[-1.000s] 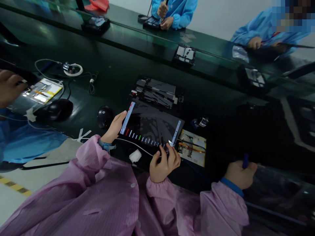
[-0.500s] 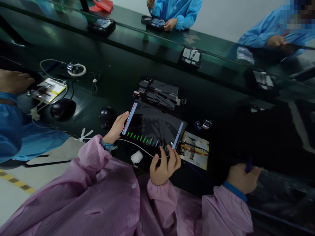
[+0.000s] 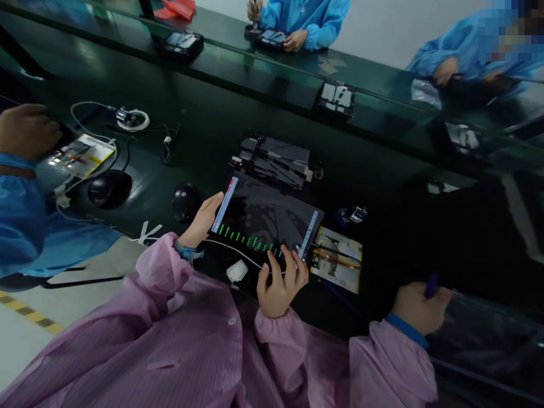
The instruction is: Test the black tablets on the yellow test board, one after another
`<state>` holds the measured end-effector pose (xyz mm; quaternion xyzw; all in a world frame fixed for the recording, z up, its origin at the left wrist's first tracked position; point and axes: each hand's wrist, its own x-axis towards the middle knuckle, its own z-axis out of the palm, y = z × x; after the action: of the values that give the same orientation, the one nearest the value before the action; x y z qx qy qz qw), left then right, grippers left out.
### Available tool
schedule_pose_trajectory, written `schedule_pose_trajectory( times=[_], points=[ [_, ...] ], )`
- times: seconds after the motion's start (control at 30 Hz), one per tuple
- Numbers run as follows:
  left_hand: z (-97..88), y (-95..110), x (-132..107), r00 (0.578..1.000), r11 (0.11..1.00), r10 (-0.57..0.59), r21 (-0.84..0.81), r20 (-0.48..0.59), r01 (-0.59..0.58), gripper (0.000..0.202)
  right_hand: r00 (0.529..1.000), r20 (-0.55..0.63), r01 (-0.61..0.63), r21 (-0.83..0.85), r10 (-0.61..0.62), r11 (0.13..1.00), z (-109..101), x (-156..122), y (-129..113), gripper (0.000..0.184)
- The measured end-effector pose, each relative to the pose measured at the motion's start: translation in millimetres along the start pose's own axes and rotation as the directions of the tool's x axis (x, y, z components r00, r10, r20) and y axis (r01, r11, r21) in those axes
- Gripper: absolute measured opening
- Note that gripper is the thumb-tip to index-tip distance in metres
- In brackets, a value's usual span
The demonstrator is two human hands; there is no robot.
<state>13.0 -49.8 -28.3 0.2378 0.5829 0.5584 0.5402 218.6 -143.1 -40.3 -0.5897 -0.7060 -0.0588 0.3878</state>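
Left hand (image 3: pixel 203 220): closed about the left edge of a lit tablet screen (image 3: pixel 267 209), thumb along the rim. Right hand (image 3: pixel 280 286): half spread, fingers bent, grasping nothing, tips at the screen's lower right corner; contact with the glass cannot be told. The screen lies face up on the worktop (image 3: pixel 199 141), directly before the wearer. Along its near edge runs a list of short rows (image 3: pixel 244 238), mostly green; a few toward the right end are not, which suggests a sequence well advanced but incomplete. The lettering is too small to read.

Just right of the screen, exposed tablet internals (image 3: pixel 340 271) with an orange ribbon; whether they connect to it is unclear. Near side: a white cable (image 3: pixel 232 247) and a crumpled white wad (image 3: pixel 237 271). Beyond: a dark stack of tablet parts (image 3: pixel 276 158). Left: a black mouse (image 3: pixel 185 202).

The worktop is dark green and glossy, with a raised ledge (image 3: pixel 238 71) along its far side. At right, a neighbour's hand (image 3: pixel 419 309) holds a blue pen-like tool (image 3: pixel 432 285); at left, another worker's hand (image 3: pixel 28 131). Opposite, blue-sleeved workers (image 3: pixel 306 22) before a pale wall (image 3: pixel 382 28); lower left, floor with yellow-and-black tape (image 3: pixel 32 311).
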Motion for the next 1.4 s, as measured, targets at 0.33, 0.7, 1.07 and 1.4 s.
schedule_pose_trajectory(
  times=[0.33,0.7,1.07,1.4],
  points=[
    [0.6,-3.5,1.3,0.999,0.999,-0.030,-0.022,-0.038,0.029,0.051,0.988,-0.131,-0.076,0.071,0.085,0.995,-30.4,9.0,24.5,0.031],
    [1.8,6.8,-18.8,0.972,0.974,-0.181,0.109,-0.152,0.198,0.039,0.918,0.115,-0.344,-0.250,0.380,0.905,-44.3,56.5,174.0,0.026],
    [2.3,7.7,-22.8,0.965,0.960,-0.194,0.167,-0.178,0.224,0.038,0.915,0.166,-0.295,-0.345,0.368,0.891,-34.4,48.3,166.9,0.027],
    [6.0,10.6,-20.6,0.966,0.967,-0.199,0.125,-0.164,0.220,0.040,0.933,0.158,-0.248,-0.370,0.324,0.895,-30.3,48.7,165.5,0.026]
  ],
)
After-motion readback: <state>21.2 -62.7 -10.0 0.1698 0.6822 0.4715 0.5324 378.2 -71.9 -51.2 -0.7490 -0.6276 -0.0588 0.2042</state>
